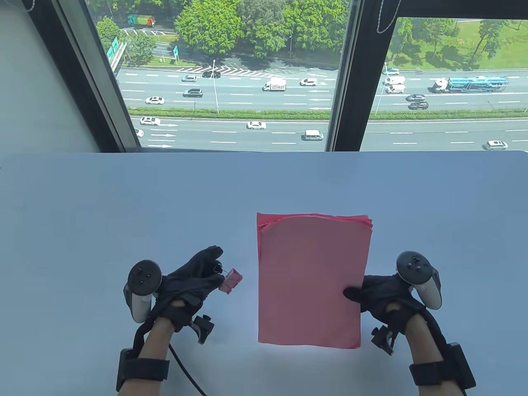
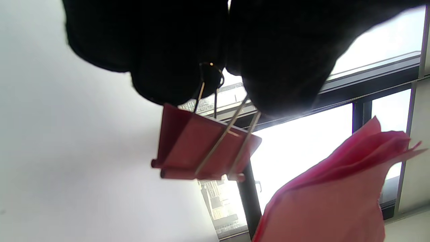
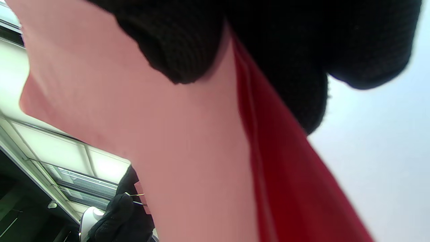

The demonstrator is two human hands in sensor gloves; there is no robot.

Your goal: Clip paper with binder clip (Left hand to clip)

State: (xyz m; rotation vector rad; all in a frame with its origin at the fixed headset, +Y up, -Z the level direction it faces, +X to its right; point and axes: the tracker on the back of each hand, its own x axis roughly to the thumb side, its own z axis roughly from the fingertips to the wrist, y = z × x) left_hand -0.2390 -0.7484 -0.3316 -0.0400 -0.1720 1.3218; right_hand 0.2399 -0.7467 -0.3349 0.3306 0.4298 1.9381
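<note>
Black-gloved fingers [image 2: 174,67] of the left hand [image 1: 194,280] pinch the wire handles of a red binder clip [image 1: 231,281]; the left wrist view shows both wire loops drawn close together under the fingertips, with the clip's mouth at its far end looking shut or nearly so. The clip is carried just above the bench [image 1: 123,206], at about 9 o'clock from the paper and near its left edge but apart from it.

The right hand [image 1: 387,295] holds the pink paper stack [image 1: 309,280] at its right edge, at roughly 3 o'clock: the thumb lies on top, and the right wrist view shows other fingers [image 3: 295,67] under the sheets, so that side seems lifted slightly.

The sheets are light and floppy, and their far corners are fanned unevenly, so they will likely slide apart unless kept pinched. The clip is small, stiff and springy; squeezing the handles hard should open its mouth, and a loose grip on the thin wires might let it snap free.

No containers are in sight.
</note>
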